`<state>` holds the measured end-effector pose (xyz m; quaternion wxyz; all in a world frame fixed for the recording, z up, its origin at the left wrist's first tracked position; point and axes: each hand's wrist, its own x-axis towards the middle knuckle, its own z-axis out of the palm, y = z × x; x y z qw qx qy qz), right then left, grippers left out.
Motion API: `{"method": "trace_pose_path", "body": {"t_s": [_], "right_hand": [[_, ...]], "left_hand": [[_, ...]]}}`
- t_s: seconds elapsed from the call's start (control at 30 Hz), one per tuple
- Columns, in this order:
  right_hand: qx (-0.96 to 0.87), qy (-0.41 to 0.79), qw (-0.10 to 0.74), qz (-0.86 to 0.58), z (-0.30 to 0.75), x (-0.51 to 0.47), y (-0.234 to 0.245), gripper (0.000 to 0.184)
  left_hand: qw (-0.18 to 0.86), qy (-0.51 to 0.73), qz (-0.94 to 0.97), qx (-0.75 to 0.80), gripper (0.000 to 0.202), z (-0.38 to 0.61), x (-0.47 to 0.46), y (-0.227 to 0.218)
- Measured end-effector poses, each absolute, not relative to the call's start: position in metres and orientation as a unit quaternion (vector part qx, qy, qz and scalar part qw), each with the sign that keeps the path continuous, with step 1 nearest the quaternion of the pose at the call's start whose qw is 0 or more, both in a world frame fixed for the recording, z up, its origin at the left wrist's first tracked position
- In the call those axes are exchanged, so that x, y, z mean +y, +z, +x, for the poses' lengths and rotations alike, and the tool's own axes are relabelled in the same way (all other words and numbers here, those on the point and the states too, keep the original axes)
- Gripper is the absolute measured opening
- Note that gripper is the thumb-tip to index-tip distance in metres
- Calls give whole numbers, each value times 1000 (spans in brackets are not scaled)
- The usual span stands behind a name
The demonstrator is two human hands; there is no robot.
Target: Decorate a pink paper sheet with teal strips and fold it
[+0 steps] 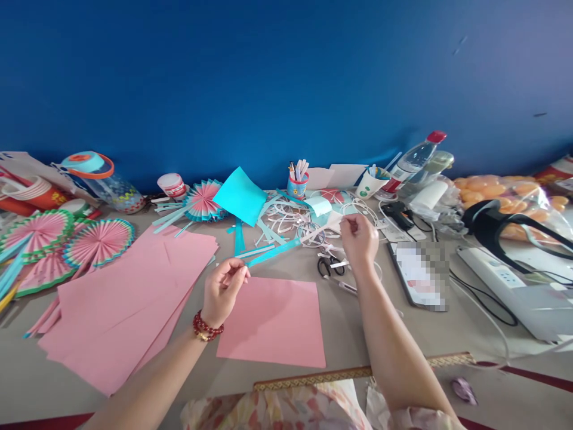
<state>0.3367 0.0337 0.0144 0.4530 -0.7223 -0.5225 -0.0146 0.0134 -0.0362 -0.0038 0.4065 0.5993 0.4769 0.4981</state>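
My left hand [225,285], with a red beaded bracelet at the wrist, pinches one end of a narrow turquoise paper strip [274,253]. The strip slants up to the right, above the table. My right hand [359,240] is closed in a pinch near a pale, thin piece; what lies between its fingertips is too small to make out. Between my forearms a pink paper sheet [273,322] lies flat. Black-handled scissors [331,265] rest left of my right wrist, with a craft knife [341,285] just below them.
Pink sheets [129,298] and folded paper fans [99,243] lie on the left. A turquoise square [242,196], white paper scraps [286,215], a pen cup [298,186] and a bottle [409,164] stand or lie toward the blue wall. A phone [418,276] and power strip [496,278] are right.
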Motion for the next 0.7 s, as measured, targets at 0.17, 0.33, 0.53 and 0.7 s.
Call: {"method": "trace_pose_path", "body": {"t_s": [0.17,0.33,0.53,0.7], "right_hand": [[-488,-23,478,-730,357,37,9,20],[-460,1,506,-729,360,39,6,20],[-469,30,529,-707,355,38,7,19],[-425,44,591,-684,355,42,6,21]], "left_hand": [[399,515,590,477,19,14,-38,0],[388,534,589,466,16,13,-38,3],[396,543,579,461,15,12,-38,0],[401,558,579,438,11,12,-39,3]]}}
